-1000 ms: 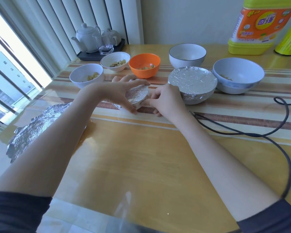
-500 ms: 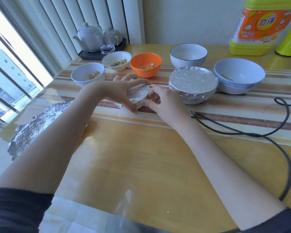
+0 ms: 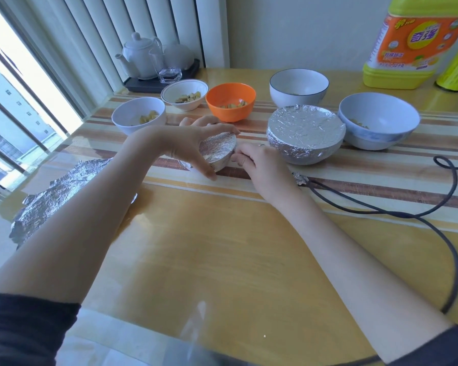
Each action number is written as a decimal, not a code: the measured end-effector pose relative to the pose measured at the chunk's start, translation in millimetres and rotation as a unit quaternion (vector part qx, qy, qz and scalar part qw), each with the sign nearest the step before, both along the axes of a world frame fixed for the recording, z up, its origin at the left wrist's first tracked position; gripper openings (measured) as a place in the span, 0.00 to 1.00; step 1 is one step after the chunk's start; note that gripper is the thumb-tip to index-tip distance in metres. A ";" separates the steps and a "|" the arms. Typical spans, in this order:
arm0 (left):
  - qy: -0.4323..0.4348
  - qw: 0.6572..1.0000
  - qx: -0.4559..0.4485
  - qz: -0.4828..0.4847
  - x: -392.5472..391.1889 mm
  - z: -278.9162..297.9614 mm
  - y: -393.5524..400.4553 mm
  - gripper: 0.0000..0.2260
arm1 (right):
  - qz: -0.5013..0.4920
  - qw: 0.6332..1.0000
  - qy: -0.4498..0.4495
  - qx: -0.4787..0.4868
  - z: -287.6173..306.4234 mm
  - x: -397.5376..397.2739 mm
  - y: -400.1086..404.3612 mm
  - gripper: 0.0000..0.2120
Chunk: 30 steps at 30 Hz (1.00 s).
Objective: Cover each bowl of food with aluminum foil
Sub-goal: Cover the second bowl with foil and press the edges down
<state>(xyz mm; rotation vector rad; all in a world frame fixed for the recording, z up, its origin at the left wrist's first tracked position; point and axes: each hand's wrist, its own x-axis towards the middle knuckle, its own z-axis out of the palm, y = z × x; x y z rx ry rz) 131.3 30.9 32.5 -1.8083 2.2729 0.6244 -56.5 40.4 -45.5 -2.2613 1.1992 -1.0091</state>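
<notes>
1. Our left hand (image 3: 188,146) is wrapped over the small foil-covered bowl (image 3: 217,151), with the thumb on the near side and the fingers over the far rim. It is clamped on that bowl.
2. Our right hand (image 3: 259,165) touches the right side of the same bowl. Its fingers are curled and press the foil in, but it does not hold the bowl the way the left hand does.
3. This small bowl sits in the middle of the table (image 3: 222,247), on the striped mat. Its top is all silver now, so we think it is almost done and only the edges need a last squeeze.
4. Just to the right stands the big foil-covered bowl (image 3: 306,133). That one looks finished.
5. Five bowls are open: the white bowl on the left (image 3: 138,118), the small white bowl behind it (image 3: 184,95), the orange bowl (image 3: 230,101), the far white bowl (image 3: 299,87) and the big pale bowl on the right (image 3: 378,120). Most show bits of yellow food. We cannot tell well what is in the far white bowl.
6. A loose sheet of foil (image 3: 61,191) lies on the near left of the table, partly under our left arm. We think it is ready for the next bowl.
7. So we count two covered, or nearly, and five left to do.
</notes>
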 end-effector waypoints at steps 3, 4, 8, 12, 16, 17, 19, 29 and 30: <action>0.008 1.000 0.000 0.001 1.0 -0.6 0.4 0.46 | -0.084 0.993 -0.056 0.057 0.4 -1.9 3.8 0.08; 0.009 1.000 0.002 0.001 0.8 -0.9 0.6 0.46 | -0.108 0.990 -0.058 0.076 1.2 1.3 6.8 0.10; 0.006 1.000 0.000 0.000 -0.6 -0.6 0.6 0.46 | 0.003 0.947 -0.118 0.300 11.8 24.2 24.9 0.35; 0.009 1.000 -0.005 -0.002 1.0 -3.1 -0.7 0.45 | 0.002 0.924 -0.144 0.355 11.7 37.2 36.3 0.39; 0.013 1.000 -0.011 -0.003 1.2 -4.4 -0.7 0.44 | -0.034 0.869 -0.299 0.394 15.2 30.5 27.3 0.36; 0.014 1.000 -0.012 -0.003 1.1 -4.1 -0.4 0.44 | -0.048 0.854 -0.319 0.409 14.2 27.3 22.6 0.34; 0.016 1.000 -0.011 -0.002 1.3 -3.6 -0.3 0.43 | -0.071 0.861 -0.298 0.405 11.7 26.7 17.0 0.34; 0.011 1.000 -0.008 -0.008 3.2 -5.2 -3.3 0.47 | -0.043 0.864 -0.294 0.407 13.1 38.7 6.8 0.26; 0.016 1.000 -0.010 -0.008 2.9 -5.8 -3.5 0.47 | -0.039 0.858 -0.296 0.418 14.3 37.2 4.1 0.26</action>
